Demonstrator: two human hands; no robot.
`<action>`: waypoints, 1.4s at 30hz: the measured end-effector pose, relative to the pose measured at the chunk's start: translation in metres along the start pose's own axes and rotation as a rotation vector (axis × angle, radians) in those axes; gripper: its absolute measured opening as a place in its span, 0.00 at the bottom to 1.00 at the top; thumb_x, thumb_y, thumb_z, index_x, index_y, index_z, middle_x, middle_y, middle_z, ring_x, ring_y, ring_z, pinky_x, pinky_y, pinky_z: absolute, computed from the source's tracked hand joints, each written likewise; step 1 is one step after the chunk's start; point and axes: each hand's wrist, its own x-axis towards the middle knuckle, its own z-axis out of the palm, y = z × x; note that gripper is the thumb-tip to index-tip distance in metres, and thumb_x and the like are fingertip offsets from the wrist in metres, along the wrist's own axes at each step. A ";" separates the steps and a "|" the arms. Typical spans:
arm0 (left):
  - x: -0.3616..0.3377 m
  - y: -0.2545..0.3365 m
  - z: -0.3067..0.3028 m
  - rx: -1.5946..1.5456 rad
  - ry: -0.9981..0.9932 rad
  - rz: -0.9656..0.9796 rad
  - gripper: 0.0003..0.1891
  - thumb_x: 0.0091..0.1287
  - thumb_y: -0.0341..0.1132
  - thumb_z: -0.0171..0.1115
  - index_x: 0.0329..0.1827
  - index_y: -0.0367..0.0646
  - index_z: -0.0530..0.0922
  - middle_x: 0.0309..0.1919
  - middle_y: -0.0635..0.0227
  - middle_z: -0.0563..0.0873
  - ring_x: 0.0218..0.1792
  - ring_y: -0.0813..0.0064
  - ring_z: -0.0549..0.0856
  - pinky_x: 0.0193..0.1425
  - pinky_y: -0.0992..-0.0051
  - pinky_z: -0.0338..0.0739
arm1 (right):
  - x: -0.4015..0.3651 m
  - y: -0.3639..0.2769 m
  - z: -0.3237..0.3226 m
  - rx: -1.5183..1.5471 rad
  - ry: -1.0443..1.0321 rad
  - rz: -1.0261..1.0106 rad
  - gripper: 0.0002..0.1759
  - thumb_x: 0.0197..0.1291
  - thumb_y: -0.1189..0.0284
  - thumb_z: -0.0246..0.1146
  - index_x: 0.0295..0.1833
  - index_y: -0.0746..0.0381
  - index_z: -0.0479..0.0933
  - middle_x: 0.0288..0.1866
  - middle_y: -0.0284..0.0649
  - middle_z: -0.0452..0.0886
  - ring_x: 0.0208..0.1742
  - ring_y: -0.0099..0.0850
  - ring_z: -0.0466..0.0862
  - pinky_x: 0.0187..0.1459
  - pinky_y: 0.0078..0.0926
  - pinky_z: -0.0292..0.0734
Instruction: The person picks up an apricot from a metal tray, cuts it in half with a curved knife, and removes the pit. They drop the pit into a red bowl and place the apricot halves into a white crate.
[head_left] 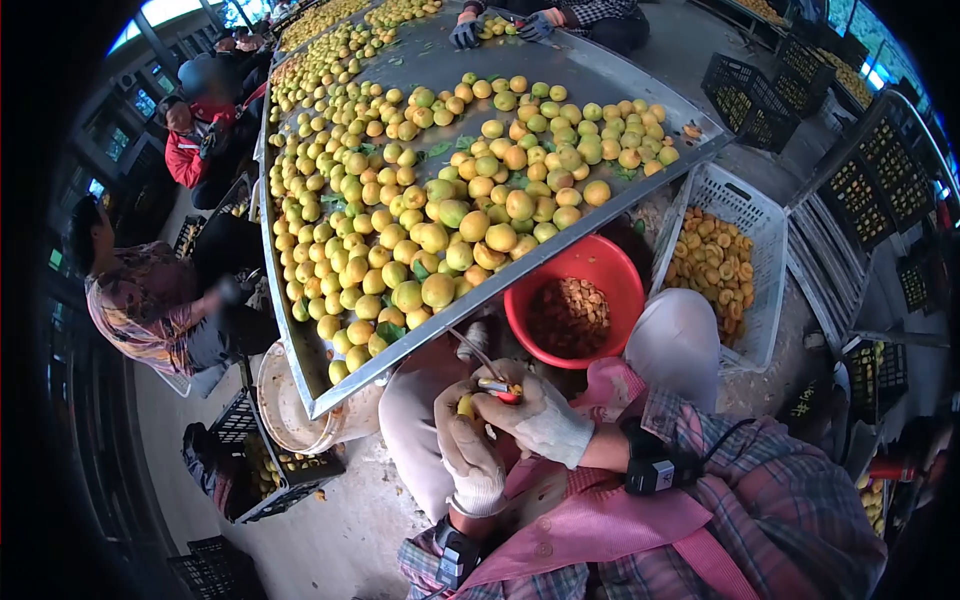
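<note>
Both of my hands wear pale work gloves and meet above my lap, below the metal table's front edge. My left hand (467, 445) has its fingers curled round a yellow fruit (465, 405), of which a small part shows. In my right hand (535, 405) is a small tool with a red part (509, 396) and a thin metal rod (478, 352) pointing up and left. A bit of orange fruit touches the tool. Just beyond my hands stands a red bowl (578, 300) with brown pits (572, 312) inside.
Many yellow-green fruits (400, 220) lie on the metal table (530, 257). A white crate (757, 290) of halved fruit stands right, a white bucket (285, 400) and black crate (300, 480) left. Co-workers sit left (140, 300) and across the table, one with gloved hands (466, 30).
</note>
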 end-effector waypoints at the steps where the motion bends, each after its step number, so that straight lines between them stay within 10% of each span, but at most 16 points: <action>1: 0.001 -0.003 0.002 0.003 0.027 -0.010 0.29 0.77 0.56 0.36 0.59 0.35 0.66 0.48 0.61 0.77 0.47 0.74 0.78 0.54 0.76 0.72 | 0.000 -0.004 -0.001 0.276 -0.043 0.256 0.12 0.57 0.76 0.61 0.47 0.59 0.76 0.49 0.41 0.74 0.39 0.27 0.79 0.30 0.24 0.76; 6: 0.002 -0.013 0.007 -0.057 0.097 -0.028 0.23 0.78 0.51 0.40 0.56 0.36 0.68 0.44 0.64 0.77 0.46 0.76 0.77 0.55 0.77 0.71 | 0.022 -0.026 -0.037 1.074 -0.213 1.120 0.27 0.64 0.76 0.55 0.69 0.55 0.63 0.44 0.34 0.74 0.22 0.16 0.71 0.18 0.16 0.66; 13: 0.012 -0.011 0.020 0.018 0.170 -0.049 0.21 0.79 0.47 0.39 0.53 0.36 0.71 0.41 0.64 0.81 0.41 0.76 0.79 0.50 0.76 0.74 | -0.011 0.002 0.004 1.187 0.048 0.899 0.27 0.56 0.82 0.61 0.63 0.63 0.67 0.51 0.36 0.76 0.50 0.22 0.76 0.52 0.18 0.74; 18: 0.015 0.004 0.027 -0.230 0.145 -0.257 0.23 0.79 0.49 0.38 0.51 0.36 0.73 0.40 0.65 0.82 0.41 0.75 0.80 0.51 0.76 0.76 | 0.000 -0.007 -0.010 0.766 0.127 0.564 0.22 0.57 0.83 0.60 0.59 0.63 0.70 0.50 0.36 0.76 0.52 0.24 0.76 0.55 0.20 0.72; 20: 0.014 -0.001 0.024 -0.315 0.128 -0.350 0.23 0.79 0.49 0.38 0.50 0.37 0.73 0.39 0.65 0.82 0.41 0.75 0.80 0.50 0.75 0.76 | 0.005 -0.009 -0.019 0.995 0.071 0.826 0.20 0.59 0.83 0.60 0.58 0.62 0.70 0.47 0.36 0.77 0.48 0.23 0.77 0.50 0.20 0.74; 21: 0.014 -0.023 0.014 -0.333 0.100 -0.489 0.23 0.79 0.50 0.38 0.50 0.37 0.74 0.38 0.65 0.82 0.40 0.74 0.81 0.48 0.74 0.77 | 0.011 -0.014 -0.032 1.117 0.125 0.908 0.15 0.63 0.78 0.59 0.55 0.61 0.72 0.35 0.34 0.77 0.32 0.20 0.78 0.30 0.18 0.75; 25: 0.013 -0.054 -0.001 -0.625 0.116 -0.745 0.24 0.76 0.56 0.42 0.47 0.41 0.74 0.34 0.63 0.82 0.34 0.71 0.80 0.39 0.73 0.78 | 0.014 0.013 -0.033 1.243 0.395 0.870 0.12 0.63 0.80 0.60 0.51 0.59 0.74 0.36 0.32 0.76 0.33 0.19 0.77 0.33 0.16 0.74; 30: 0.013 -0.052 -0.001 -0.850 0.205 -0.860 0.27 0.72 0.61 0.45 0.49 0.43 0.73 0.35 0.60 0.80 0.29 0.70 0.77 0.33 0.76 0.73 | 0.011 0.040 -0.061 0.937 0.455 1.008 0.08 0.67 0.69 0.59 0.50 0.56 0.76 0.28 0.32 0.75 0.11 0.17 0.67 0.11 0.15 0.61; 42: 0.009 -0.052 0.002 -0.839 0.121 -0.877 0.26 0.73 0.57 0.44 0.46 0.39 0.73 0.34 0.60 0.81 0.30 0.71 0.77 0.35 0.76 0.73 | -0.012 0.073 -0.063 0.976 0.578 1.093 0.20 0.67 0.70 0.59 0.64 0.56 0.71 0.30 0.33 0.78 0.12 0.16 0.67 0.12 0.15 0.65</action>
